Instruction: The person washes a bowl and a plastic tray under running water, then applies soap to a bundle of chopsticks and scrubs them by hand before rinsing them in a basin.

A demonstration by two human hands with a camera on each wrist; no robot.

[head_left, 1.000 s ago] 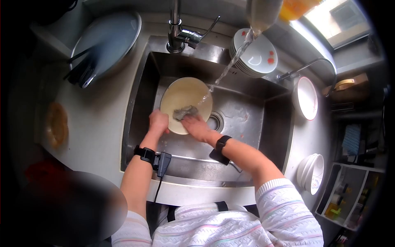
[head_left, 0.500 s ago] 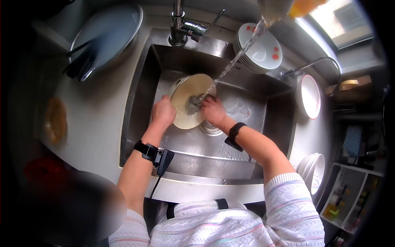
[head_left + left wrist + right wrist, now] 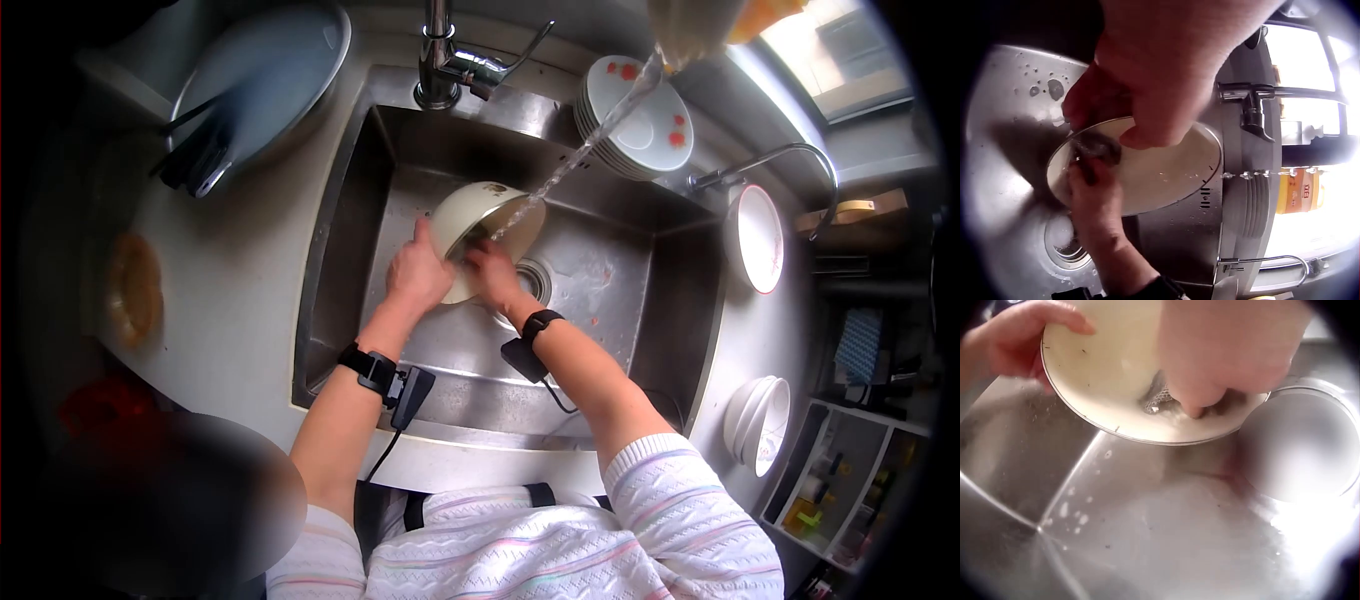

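A cream bowl with a dark rim (image 3: 462, 218) is tilted on its side inside the metal sink, its mouth facing right in the head view. My left hand (image 3: 418, 277) grips its rim, the thumb over the inner wall, as the right wrist view also shows. My right hand (image 3: 494, 278) reaches into the bowl and presses a grey mesh scrubbing cloth (image 3: 1159, 397) against the inside, fingers bent round it. Part of the cloth is hidden under those fingers. A stream of water (image 3: 610, 122) falls from the upper right into the bowl.
The sink (image 3: 590, 300) has a round drain (image 3: 537, 280) beside the bowl. A faucet (image 3: 437, 70) stands behind. Stacked plates (image 3: 655, 130) lean at the back right. A red-rimmed bowl (image 3: 757, 240) and small white bowls (image 3: 752, 425) are on the right counter, a large basin (image 3: 270, 80) on the left.
The bowl has gone from lying face up to tilted on its side, shifting right. My left hand has moved up and right with it, while my right hand keeps the cloth inside the bowl.
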